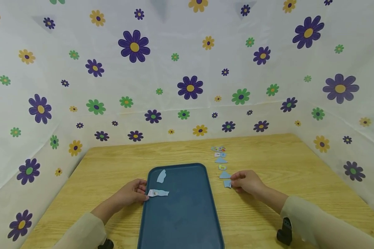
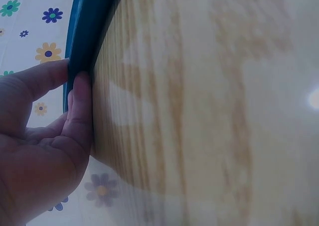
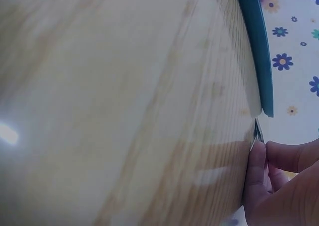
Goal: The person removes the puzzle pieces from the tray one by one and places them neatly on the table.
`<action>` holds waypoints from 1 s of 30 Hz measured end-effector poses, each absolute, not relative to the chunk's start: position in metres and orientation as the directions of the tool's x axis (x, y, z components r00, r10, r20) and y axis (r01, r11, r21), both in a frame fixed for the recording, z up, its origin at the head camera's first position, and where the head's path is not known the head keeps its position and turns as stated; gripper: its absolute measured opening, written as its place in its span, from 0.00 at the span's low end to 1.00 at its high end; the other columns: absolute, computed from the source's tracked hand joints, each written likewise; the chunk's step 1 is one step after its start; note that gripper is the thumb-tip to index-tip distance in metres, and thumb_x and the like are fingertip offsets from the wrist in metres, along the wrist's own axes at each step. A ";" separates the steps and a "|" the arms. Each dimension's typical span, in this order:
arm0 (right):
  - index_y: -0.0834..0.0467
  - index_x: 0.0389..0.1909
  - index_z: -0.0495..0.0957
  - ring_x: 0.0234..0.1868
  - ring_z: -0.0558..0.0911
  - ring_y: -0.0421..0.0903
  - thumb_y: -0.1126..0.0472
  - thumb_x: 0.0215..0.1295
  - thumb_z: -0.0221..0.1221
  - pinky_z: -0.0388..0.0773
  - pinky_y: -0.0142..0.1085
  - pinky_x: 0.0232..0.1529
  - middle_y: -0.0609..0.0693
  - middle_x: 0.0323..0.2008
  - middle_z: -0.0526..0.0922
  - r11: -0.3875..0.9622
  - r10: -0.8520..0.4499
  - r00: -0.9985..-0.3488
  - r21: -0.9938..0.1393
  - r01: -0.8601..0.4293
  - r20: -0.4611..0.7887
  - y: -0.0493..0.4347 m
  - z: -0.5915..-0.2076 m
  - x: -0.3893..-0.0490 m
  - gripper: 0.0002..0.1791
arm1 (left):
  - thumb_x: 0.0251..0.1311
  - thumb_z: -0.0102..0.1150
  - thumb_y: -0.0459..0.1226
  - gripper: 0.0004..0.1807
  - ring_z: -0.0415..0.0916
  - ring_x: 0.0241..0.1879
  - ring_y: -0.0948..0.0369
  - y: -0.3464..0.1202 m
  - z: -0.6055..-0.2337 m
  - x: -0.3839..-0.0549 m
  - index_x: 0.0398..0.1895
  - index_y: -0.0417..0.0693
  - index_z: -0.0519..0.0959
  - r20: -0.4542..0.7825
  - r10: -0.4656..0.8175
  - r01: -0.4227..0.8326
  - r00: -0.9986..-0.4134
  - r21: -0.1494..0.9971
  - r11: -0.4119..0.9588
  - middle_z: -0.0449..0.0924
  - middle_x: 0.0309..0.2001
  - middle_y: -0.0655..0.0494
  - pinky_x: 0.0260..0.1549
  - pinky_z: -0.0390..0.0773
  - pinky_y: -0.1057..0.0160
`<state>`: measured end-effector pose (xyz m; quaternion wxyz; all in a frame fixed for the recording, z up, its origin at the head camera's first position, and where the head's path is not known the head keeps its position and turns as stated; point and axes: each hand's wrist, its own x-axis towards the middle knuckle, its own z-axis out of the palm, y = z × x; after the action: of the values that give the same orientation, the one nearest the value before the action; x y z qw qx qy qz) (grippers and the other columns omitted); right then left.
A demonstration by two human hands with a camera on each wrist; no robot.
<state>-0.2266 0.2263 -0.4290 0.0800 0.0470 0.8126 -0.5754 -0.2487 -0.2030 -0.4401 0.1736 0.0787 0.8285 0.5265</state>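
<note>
A dark blue tray (image 1: 187, 218) lies on the wooden table in the head view. My left hand (image 1: 131, 192) grips its left rim, thumb on one side and fingers on the other in the left wrist view. Inside the tray are a curved light blue paper piece (image 1: 162, 176) and a long torn-looking strip (image 1: 159, 193) with a small print. To the right of the tray, my right hand (image 1: 249, 181) pinches a small light blue paper piece (image 1: 227, 183) by its right edge, close over the table. Just beyond it lies a light blue triangle (image 1: 224, 175).
Further pieces continue the column away from me: a yellow-printed oval (image 1: 222, 167), another blue triangle (image 1: 221, 160), a pair of small pieces (image 1: 220, 155) and a colourful piece (image 1: 218, 149). Flower-patterned cloth (image 1: 162, 69) surrounds the wooden table (image 1: 277, 159) at the back and sides.
</note>
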 end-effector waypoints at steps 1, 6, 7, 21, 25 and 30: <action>0.73 0.44 0.76 0.31 0.81 0.45 0.72 0.63 0.60 0.80 0.36 0.31 0.55 0.33 0.81 0.335 -0.012 -0.982 -0.926 0.173 -0.188 0.226 -0.429 -0.227 0.11 | 0.52 0.68 0.25 0.34 0.70 0.38 0.55 -0.203 -0.441 -0.249 0.61 0.26 0.64 -0.205 0.312 -0.053 -0.927 0.900 0.433 0.71 0.41 0.45 0.36 0.76 0.62; 0.73 0.45 0.76 0.32 0.81 0.45 0.73 0.63 0.59 0.81 0.36 0.32 0.56 0.33 0.81 0.330 -0.008 -0.979 -0.925 0.190 -0.204 0.225 -0.428 -0.226 0.11 | 0.52 0.68 0.26 0.34 0.70 0.38 0.55 -0.204 -0.442 -0.249 0.61 0.27 0.64 -0.204 0.318 -0.051 -0.926 0.901 0.431 0.71 0.41 0.45 0.35 0.76 0.63; 0.73 0.45 0.76 0.32 0.82 0.45 0.73 0.63 0.59 0.81 0.36 0.32 0.56 0.34 0.82 0.328 -0.015 -0.979 -0.926 0.187 -0.203 0.225 -0.427 -0.225 0.11 | 0.52 0.68 0.26 0.34 0.70 0.38 0.55 -0.204 -0.442 -0.249 0.61 0.27 0.64 -0.202 0.323 -0.048 -0.925 0.903 0.428 0.71 0.41 0.45 0.35 0.76 0.63; 0.75 0.48 0.74 0.31 0.80 0.45 0.73 0.65 0.58 0.80 0.36 0.31 0.57 0.34 0.80 0.319 -0.048 -0.976 -0.930 0.184 -0.210 0.226 -0.420 -0.225 0.13 | 0.53 0.68 0.26 0.34 0.70 0.38 0.55 -0.204 -0.441 -0.248 0.61 0.26 0.64 -0.200 0.337 -0.047 -0.920 0.910 0.413 0.71 0.41 0.45 0.35 0.77 0.63; 0.73 0.48 0.76 0.30 0.78 0.45 0.71 0.65 0.58 0.78 0.36 0.31 0.55 0.34 0.79 0.352 -0.037 -0.978 -0.919 0.178 -0.204 0.224 -0.419 -0.225 0.12 | 0.53 0.68 0.26 0.33 0.70 0.38 0.55 -0.204 -0.440 -0.248 0.61 0.27 0.64 -0.196 0.333 -0.041 -0.922 0.907 0.419 0.70 0.41 0.45 0.35 0.76 0.63; 0.69 0.48 0.78 0.28 0.75 0.45 0.68 0.64 0.60 0.75 0.37 0.30 0.52 0.33 0.79 0.398 -0.041 -0.985 -0.907 0.139 -0.168 0.218 -0.416 -0.229 0.13 | 0.52 0.68 0.26 0.34 0.69 0.38 0.55 -0.204 -0.439 -0.248 0.61 0.27 0.64 -0.200 0.317 -0.049 -0.927 0.903 0.426 0.70 0.41 0.45 0.35 0.75 0.63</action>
<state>-0.2286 0.2178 -0.4161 0.0818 0.0295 0.8319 -0.5480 -0.2476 -0.2037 -0.4393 0.1729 0.0813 0.8266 0.5294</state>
